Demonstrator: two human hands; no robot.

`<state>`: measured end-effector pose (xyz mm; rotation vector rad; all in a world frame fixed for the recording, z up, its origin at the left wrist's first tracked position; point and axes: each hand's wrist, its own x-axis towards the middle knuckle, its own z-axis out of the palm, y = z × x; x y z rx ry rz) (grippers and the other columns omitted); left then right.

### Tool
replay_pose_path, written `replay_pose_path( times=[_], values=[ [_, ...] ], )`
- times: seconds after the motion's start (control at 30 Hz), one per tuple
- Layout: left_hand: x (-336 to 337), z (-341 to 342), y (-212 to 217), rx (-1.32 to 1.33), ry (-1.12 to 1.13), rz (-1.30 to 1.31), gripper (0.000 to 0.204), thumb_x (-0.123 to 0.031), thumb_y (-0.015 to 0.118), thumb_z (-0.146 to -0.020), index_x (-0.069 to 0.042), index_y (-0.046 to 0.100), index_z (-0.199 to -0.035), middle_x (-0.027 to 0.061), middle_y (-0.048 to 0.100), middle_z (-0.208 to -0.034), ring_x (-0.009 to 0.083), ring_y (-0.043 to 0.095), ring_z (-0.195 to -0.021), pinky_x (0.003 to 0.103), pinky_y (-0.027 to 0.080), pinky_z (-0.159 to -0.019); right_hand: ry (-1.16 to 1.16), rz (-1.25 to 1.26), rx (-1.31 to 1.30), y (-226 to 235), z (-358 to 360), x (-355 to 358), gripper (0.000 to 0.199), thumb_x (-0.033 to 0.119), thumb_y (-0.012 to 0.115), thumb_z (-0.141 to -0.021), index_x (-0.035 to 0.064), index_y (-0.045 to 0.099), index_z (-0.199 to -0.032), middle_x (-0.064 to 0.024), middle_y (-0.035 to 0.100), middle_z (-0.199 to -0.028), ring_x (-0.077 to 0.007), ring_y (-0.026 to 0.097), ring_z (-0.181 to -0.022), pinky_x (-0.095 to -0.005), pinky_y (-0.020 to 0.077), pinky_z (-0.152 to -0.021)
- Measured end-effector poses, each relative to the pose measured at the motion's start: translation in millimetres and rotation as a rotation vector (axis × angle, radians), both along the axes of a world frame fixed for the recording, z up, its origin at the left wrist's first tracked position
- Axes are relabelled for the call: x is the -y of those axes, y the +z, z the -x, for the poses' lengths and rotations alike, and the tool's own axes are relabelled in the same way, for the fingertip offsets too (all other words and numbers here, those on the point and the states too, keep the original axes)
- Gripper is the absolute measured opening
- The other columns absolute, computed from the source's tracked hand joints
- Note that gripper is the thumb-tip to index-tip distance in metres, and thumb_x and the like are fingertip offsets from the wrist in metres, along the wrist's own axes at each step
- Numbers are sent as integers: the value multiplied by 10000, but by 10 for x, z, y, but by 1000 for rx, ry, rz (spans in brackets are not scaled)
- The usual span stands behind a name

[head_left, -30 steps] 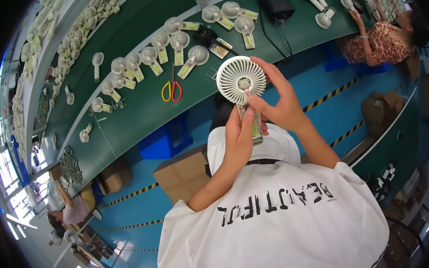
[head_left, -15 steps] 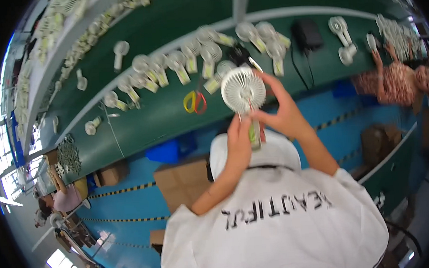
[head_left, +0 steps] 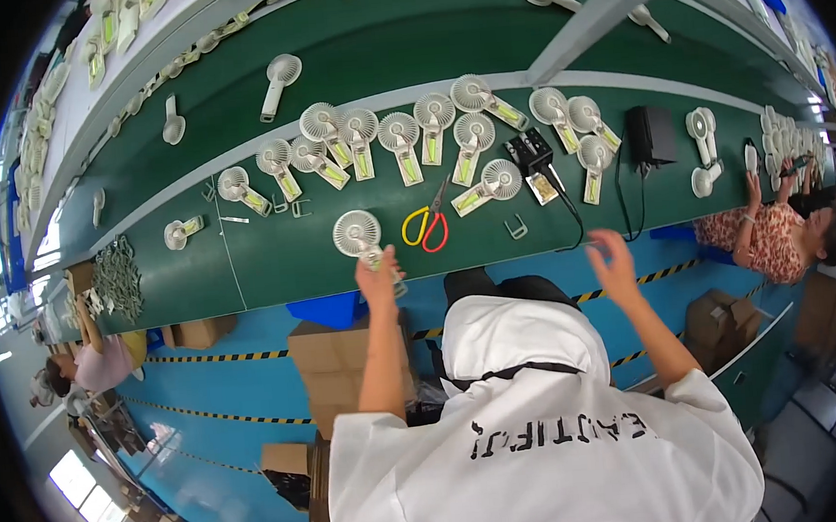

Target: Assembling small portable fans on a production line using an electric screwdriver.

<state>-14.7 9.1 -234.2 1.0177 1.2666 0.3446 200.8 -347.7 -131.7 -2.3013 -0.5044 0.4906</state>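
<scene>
A handheld fan (head_left: 356, 233), held between both hands in front of the body half a second earlier, had been passed into the left hand (head_left: 377, 275) alone and carried leftward over the counter (head_left: 287, 258). Its handle was clamped in the left grip, with the round slatted head held just left of the scissors (head_left: 433, 209); whether the counter was touched by the fan could not be told. The right hand (head_left: 615, 262) had been taken off the fan and was held well to the right of the scissors and nearer the body, its grip empty and its fingers spread apart. By judgement, the two-handed work on this fan had been broken off, and the fan was being managed by one hand.

Right of the scissors, a small U-shaped bracket (head_left: 517, 236) was left lying. Slightly beyond and to the right, another fan (head_left: 501, 180) was laid with its handle pointed toward the scissors. A black block with slots (head_left: 529, 152) was set farther out on the same side. Beyond the scissors, a curved row of white fans (head_left: 399, 134) was spread to both sides. Far to their right, a black box with a cable (head_left: 650, 136) was stood.
</scene>
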Motion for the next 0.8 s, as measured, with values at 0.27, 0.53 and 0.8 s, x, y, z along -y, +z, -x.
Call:
replay_pose_path(
  times=[0.27,0.53,0.8],
  values=[
    [-999,-15,-721,-83,82,-69,161,-77,679,-837,-14,560,-926,57,599,-692,145,570,-519,285,495,-477,-370,846,-177,-91,1091,3557,350,354,578,-907,14,639,-969,-193,677,-898,-350,664,-863,-428,519,-768],
    [-1145,-93,-801,-105,184,128,310,-171,694,-863,7,576,-1087,119,653,-932,220,663,-704,371,547,-626,-573,881,-544,-26,2391,3371,362,351,570,-917,5,647,-991,-192,681,-885,-359,667,-835,-427,521,-740],
    [-1099,111,-655,-109,46,111,409,-119,669,-885,-1,542,-1255,95,641,-1097,203,639,-950,364,543,-826,-471,635,-555,-325,2464,3211,354,334,571,-920,-2,644,-1004,-192,680,-897,-359,666,-840,-426,520,-742]
  ],
)
